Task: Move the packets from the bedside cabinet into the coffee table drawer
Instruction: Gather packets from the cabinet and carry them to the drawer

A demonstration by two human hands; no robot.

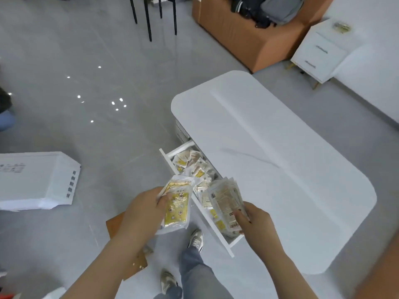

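My left hand (pixel 143 209) grips a stack of yellow-and-clear packets (pixel 176 205) just left of the open coffee table drawer (pixel 167 157). Over the drawer's near end, my right hand (pixel 254 221) holds a fanned bundle of pale packets (pixel 226 198). Several more packets (pixel 194 165) lie inside the drawer. The white coffee table (pixel 280 169) stretches to the right. Far at the top right stands the white bedside cabinet (pixel 319 52) with one packet (pixel 342 27) on its top.
A white box (pixel 36 180) lies on the grey floor at the left. Brown cardboard (pixel 127 249) sits under my left arm. My feet (pixel 195 238) stand by the drawer front. A brown sofa (pixel 248 31) and black chair legs (pixel 151 16) are at the back.
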